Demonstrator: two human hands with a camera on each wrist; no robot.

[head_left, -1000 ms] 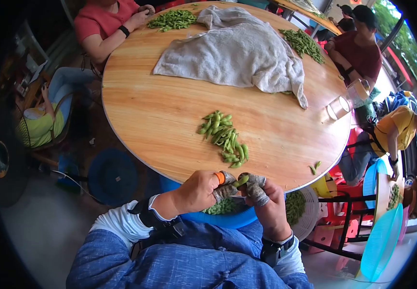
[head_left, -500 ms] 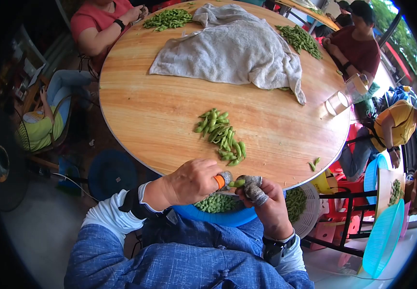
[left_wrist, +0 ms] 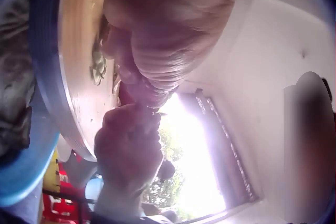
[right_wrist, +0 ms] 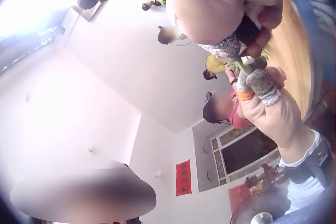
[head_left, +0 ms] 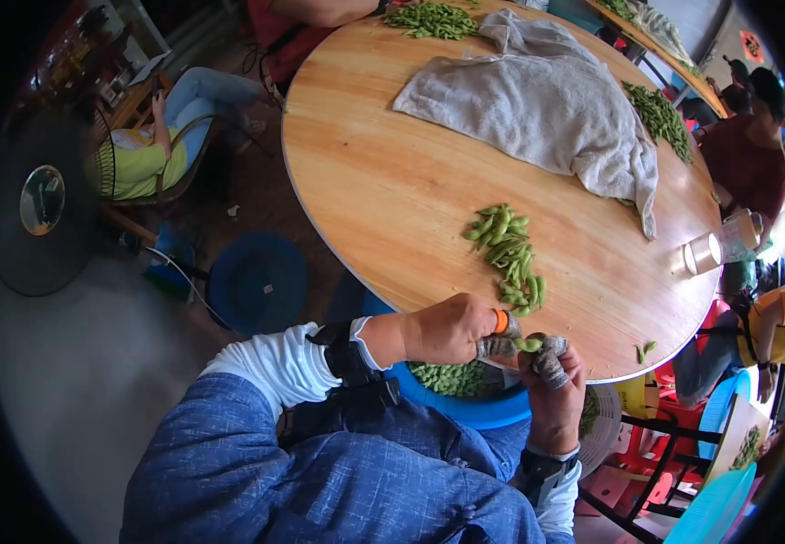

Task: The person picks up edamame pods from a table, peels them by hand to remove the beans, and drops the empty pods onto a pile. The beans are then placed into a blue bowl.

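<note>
In the head view my left hand (head_left: 456, 328) and right hand (head_left: 557, 396) meet just off the near edge of the round wooden table (head_left: 383, 181). A green soybean pod (head_left: 528, 345) is pinched between them. Grey covers wrap the thumb and a fingertip of each hand, and an orange band (head_left: 501, 321) rings one left finger. Below the hands, a blue basin (head_left: 479, 414) at my lap holds green shelled beans (head_left: 451, 379). A small heap of soybean pods (head_left: 512, 258) lies on the table just beyond the hands. The right wrist view shows the covered fingertips close together around the pod.
A grey cloth (head_left: 537, 109) covers the table's middle, with pod piles (head_left: 660, 118) past it. A clear cup (head_left: 702, 254) stands at the right, near two loose pods (head_left: 646, 352). A blue tub (head_left: 258, 281) sits on the floor at left. Several people sit around.
The head view has turned, so the table and its things appear further right. The left hand's fingers have come back in against the pod, which stays in the right hand.
</note>
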